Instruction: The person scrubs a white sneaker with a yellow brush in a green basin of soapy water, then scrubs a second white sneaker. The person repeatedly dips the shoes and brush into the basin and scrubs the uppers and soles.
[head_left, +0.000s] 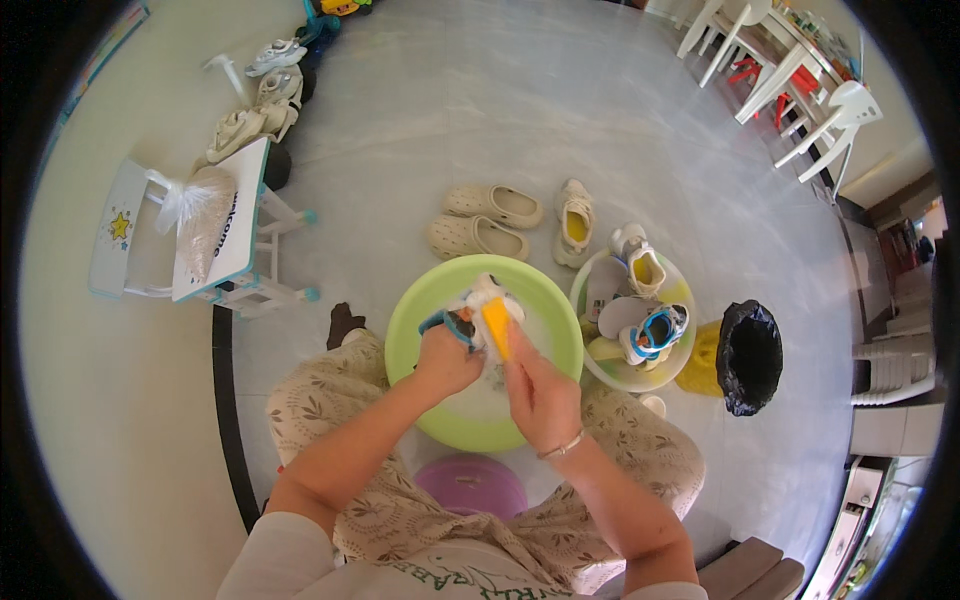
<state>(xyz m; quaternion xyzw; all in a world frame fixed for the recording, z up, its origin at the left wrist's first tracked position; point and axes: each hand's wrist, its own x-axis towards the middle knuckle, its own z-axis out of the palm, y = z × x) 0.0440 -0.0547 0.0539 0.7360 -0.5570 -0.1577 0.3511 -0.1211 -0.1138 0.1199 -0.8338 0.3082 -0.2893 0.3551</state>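
My left hand (448, 366) grips a small white shoe (486, 291) with a blue-edged opening, holding it tilted over a lime-green basin (409, 300). My right hand (544, 397) holds a yellow brush (495, 324) against the shoe's side. Cloudy, sudsy water (469, 405) lies below in the basin. The brush's bristles are not clearly visible. Foam or white shoe fabric shows around the brush; I cannot tell which everywhere.
Right of the basin, a pale tub (581, 289) holds shoes and insoles; a black-lined yellow bin (697, 364) stands beyond. Beige clogs (480, 238) and a sneaker (574, 225) lie ahead. A purple stool (471, 484) is between my legs; a child's chair (247, 176) stands left.
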